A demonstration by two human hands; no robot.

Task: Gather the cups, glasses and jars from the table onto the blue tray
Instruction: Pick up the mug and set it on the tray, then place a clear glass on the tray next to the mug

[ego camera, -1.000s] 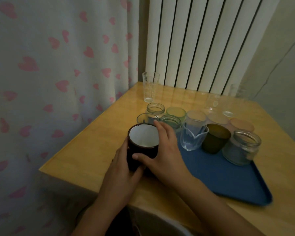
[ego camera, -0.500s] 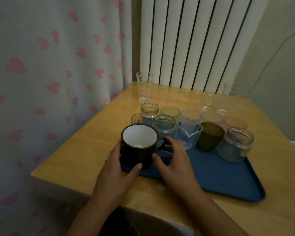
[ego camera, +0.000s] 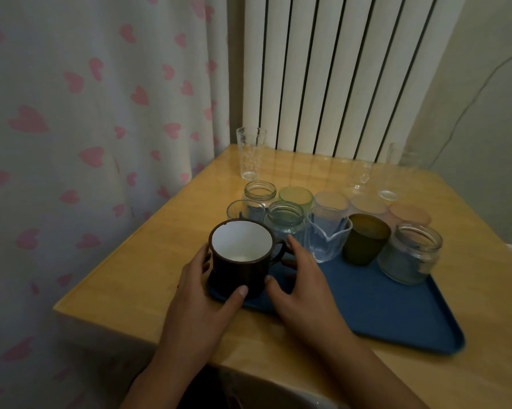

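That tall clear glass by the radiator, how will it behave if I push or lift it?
The tall glass is narrow and high, so a push near its rim would likely tip it. Thin clear walls suggest it is light and fragile; its smooth sides could be slippery.

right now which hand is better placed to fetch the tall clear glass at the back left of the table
Probably the left hand. The tall clear glass stands on its side of the table, off the blue tray. The right hand would have to cross over the brown mug.
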